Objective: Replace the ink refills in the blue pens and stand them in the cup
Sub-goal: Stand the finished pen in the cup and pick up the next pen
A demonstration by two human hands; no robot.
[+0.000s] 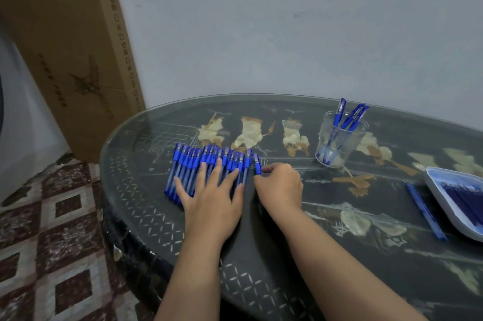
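Note:
A row of several blue capped pens (193, 166) lies side by side on the dark glass-topped table (261, 255). My left hand (211, 195) rests flat on the row with fingers spread. My right hand (279, 185) pinches the rightmost pen (257, 164), just apart from the row. A clear plastic cup (337, 138) at the back right holds several blue pens standing upright. A white tray (441, 195) at the right edge holds dark blue refills (462, 195). Loose blue refills (423, 208) lie on the table beside the tray.
A large cardboard box (68, 41) leans against the wall at the left, behind the table. The tiled floor (49, 229) shows below the table's curved left edge. A pale wall stands right behind the table.

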